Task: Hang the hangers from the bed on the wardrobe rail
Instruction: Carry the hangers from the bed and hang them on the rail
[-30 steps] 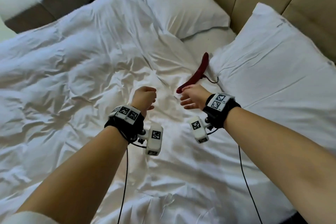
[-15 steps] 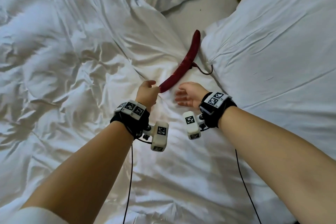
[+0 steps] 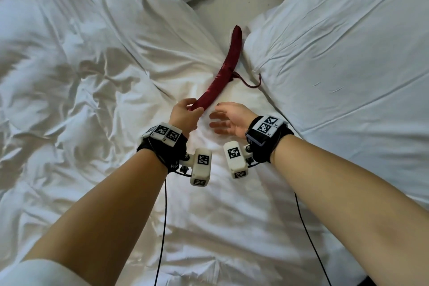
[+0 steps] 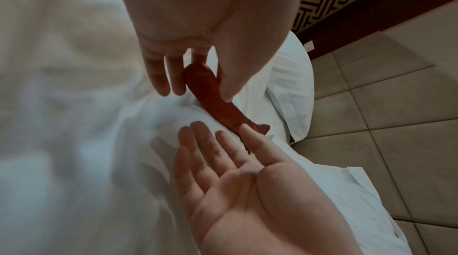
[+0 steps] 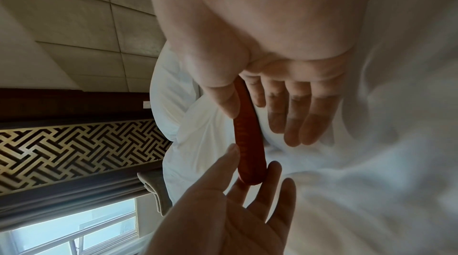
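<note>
1. Head view: the red hanger (image 3: 224,71) lies on the bed (image 3: 92,76), its long axis running away from the hands; the left hand (image 3: 184,115) pinches its near end.
2. Left wrist view: thumb and fingers (image 4: 177,75) clasp that end.
3. Right wrist view: the right hand (image 5: 260,47) hovers just beside, fingers spread, grasping nothing.

L hand (image 3: 184,115) now pinching hanger (image 3: 222,72) end; R hand (image 3: 228,121) opened beside it

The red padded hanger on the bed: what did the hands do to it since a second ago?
The left hand reached forward and now pinches the near end of the dark red padded hanger. The right hand opened, palm up, beside it, holding nothing. The hanger itself lies where it did on the white sheet.
</note>
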